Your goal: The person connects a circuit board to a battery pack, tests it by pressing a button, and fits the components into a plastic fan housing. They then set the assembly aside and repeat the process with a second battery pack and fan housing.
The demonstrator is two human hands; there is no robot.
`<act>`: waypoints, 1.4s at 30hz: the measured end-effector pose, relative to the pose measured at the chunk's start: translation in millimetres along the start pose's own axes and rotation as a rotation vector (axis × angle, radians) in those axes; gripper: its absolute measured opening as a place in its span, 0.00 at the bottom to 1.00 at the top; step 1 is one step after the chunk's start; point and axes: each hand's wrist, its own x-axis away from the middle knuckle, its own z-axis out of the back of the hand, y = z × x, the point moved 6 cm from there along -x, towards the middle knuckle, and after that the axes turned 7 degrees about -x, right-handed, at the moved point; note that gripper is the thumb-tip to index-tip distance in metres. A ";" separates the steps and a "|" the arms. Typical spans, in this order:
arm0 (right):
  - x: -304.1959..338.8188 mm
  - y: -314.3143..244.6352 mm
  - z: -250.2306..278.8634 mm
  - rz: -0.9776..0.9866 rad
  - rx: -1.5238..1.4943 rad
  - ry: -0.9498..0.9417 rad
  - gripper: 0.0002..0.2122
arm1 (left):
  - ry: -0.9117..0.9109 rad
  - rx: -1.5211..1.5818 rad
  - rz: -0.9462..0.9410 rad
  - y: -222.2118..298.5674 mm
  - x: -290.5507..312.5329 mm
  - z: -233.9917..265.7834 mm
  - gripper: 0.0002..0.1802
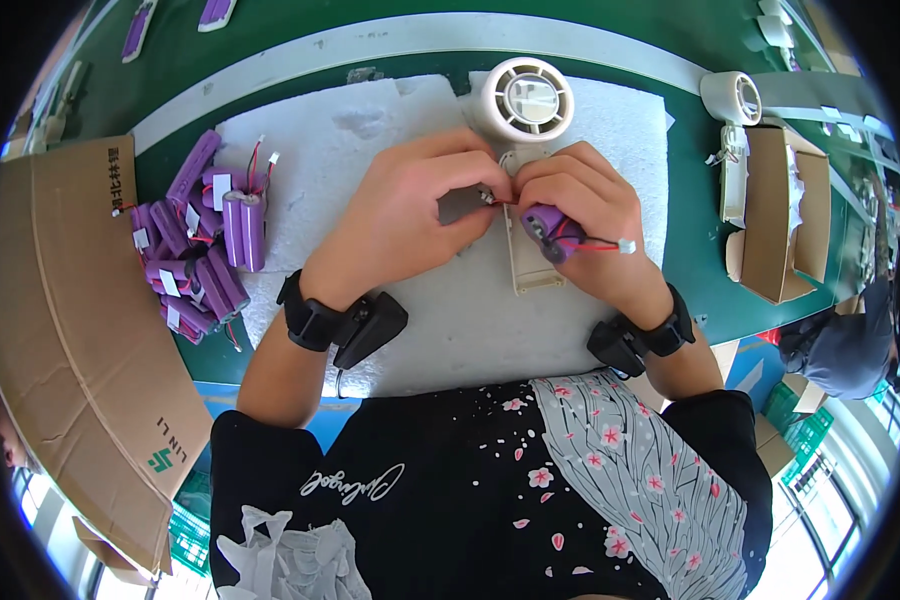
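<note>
A cream handheld fan [486, 108] lies on the white foam sheet, its round slatted head at the far end and its open handle shell [526, 270] pointing toward me. Over the upper handle, my left hand [400, 210] is closed in a pinch on a small wire connector [487, 196], with a short red wire beside it. My right hand [595, 215] is curled around a purple battery pack [548, 232], held above the handle. From the pack, red and black leads run right to a white plug [626, 246]. The fingers partly hide the handle's inside.
Several purple battery packs [242, 230] lie piled on the left, beside a large cardboard box [70, 330]. The white foam sheet [410, 330] covers the green table's middle. At right are another fan [722, 98], a handle shell [734, 175] and an open carton [770, 220].
</note>
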 end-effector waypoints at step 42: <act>0.9 -4.2 -9.3 -0.151 0.057 -0.051 0.16 | -0.023 0.196 0.124 -2.8 8.6 9.4 0.11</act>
